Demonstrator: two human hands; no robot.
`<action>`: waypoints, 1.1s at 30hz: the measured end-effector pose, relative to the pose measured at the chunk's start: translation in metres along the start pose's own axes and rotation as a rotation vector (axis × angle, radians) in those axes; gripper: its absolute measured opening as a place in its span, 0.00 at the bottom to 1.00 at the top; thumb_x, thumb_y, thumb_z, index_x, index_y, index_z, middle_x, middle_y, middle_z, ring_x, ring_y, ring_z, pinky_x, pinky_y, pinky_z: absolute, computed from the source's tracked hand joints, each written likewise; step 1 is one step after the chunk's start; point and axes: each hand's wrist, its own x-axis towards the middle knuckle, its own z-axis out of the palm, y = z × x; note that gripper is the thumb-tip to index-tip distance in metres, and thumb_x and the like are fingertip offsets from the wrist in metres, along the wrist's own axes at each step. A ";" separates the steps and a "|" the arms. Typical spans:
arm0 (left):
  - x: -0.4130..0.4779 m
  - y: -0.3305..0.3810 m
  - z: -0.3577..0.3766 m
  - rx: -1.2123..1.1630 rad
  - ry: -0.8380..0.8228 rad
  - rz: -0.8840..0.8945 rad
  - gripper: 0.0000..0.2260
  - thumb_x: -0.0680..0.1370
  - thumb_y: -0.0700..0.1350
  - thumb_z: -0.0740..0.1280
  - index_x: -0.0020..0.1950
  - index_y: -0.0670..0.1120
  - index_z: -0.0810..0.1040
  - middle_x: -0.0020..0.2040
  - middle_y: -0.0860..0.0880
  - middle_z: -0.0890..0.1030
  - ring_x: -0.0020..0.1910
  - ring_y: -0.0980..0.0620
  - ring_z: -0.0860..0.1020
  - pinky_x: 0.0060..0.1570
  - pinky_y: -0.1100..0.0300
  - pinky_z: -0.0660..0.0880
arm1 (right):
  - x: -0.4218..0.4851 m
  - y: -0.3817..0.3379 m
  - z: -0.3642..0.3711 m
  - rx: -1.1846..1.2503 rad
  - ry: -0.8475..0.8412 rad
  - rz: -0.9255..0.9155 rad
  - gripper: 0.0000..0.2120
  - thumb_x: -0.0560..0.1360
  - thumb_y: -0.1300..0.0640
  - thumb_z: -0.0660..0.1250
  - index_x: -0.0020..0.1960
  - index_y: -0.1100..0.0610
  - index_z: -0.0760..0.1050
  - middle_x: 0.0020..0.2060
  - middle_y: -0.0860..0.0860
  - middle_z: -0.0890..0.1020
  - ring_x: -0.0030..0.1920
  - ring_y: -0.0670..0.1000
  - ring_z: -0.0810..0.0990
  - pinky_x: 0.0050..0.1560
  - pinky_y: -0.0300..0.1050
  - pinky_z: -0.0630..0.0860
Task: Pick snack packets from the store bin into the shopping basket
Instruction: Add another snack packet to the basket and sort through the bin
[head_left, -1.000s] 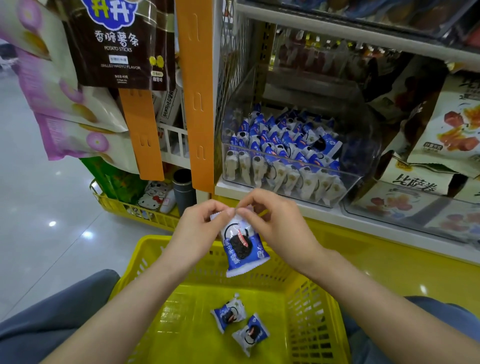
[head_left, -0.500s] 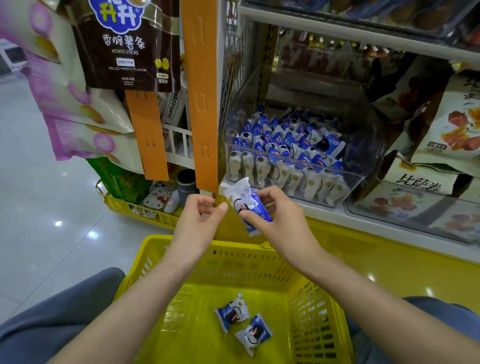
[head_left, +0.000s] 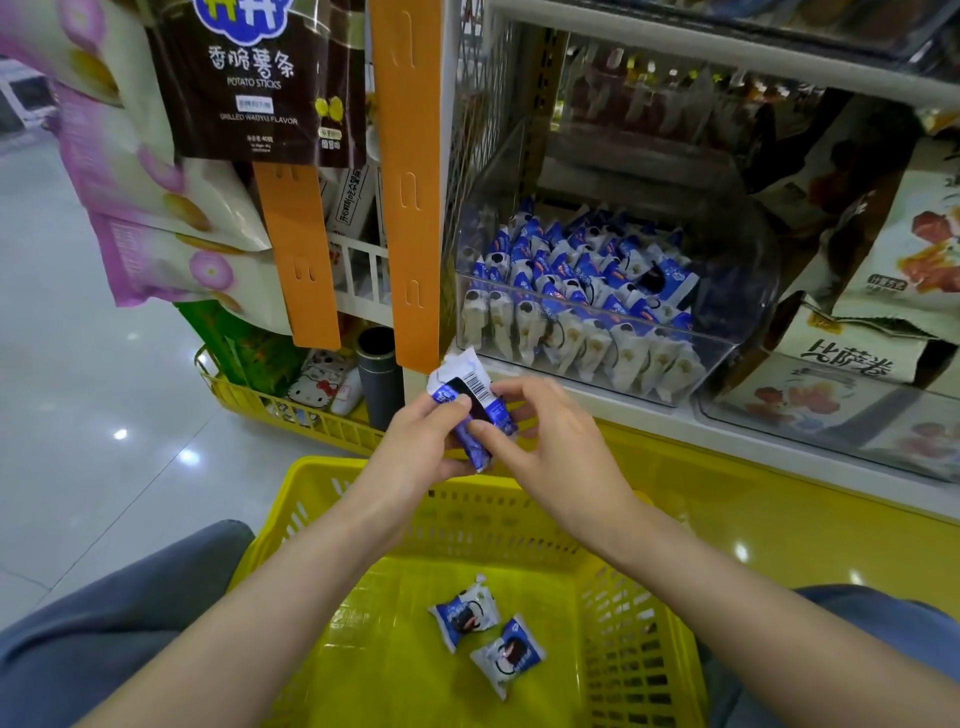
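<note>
As our left hand and right hand both pinch one packet, we hold it barcode up.
Its long axis points at the bin; the basket waits below, nearer us.

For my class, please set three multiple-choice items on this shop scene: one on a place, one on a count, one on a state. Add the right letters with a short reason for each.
1. Where does the clear bin stand?
A) on the shelf
B) on the floor
C) on the person's lap

2. How many packets lie in the yellow basket?
A) one
B) two
C) four

3. How is the held packet turned?
A) barcode side towards the camera
B) picture side towards the camera
C) crushed into a ball

Answers:
1 A: the bin sits on the white shelf behind the hands.
2 B: two lie side by side on the basket floor.
3 A: the barcode shows while the fingers of the left hand and right hand pinch it.
</note>
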 end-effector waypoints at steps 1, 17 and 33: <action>0.000 -0.001 -0.001 0.042 0.002 0.012 0.08 0.80 0.41 0.59 0.50 0.51 0.76 0.50 0.44 0.82 0.48 0.50 0.81 0.44 0.55 0.80 | 0.000 0.000 -0.001 -0.017 -0.017 0.001 0.17 0.74 0.48 0.66 0.61 0.52 0.73 0.53 0.46 0.78 0.52 0.44 0.77 0.53 0.42 0.75; -0.001 -0.003 -0.006 0.278 0.041 0.126 0.14 0.80 0.45 0.59 0.64 0.42 0.72 0.49 0.45 0.80 0.47 0.51 0.81 0.43 0.59 0.81 | 0.003 0.002 0.001 0.194 -0.158 0.119 0.11 0.79 0.54 0.58 0.57 0.53 0.76 0.49 0.48 0.83 0.49 0.45 0.81 0.53 0.47 0.78; -0.004 0.005 -0.005 0.116 -0.074 0.041 0.13 0.77 0.45 0.65 0.62 0.47 0.74 0.52 0.47 0.83 0.53 0.51 0.81 0.53 0.54 0.78 | 0.006 -0.013 -0.020 0.947 -0.243 0.367 0.10 0.77 0.60 0.61 0.58 0.58 0.73 0.48 0.50 0.83 0.49 0.45 0.81 0.52 0.38 0.76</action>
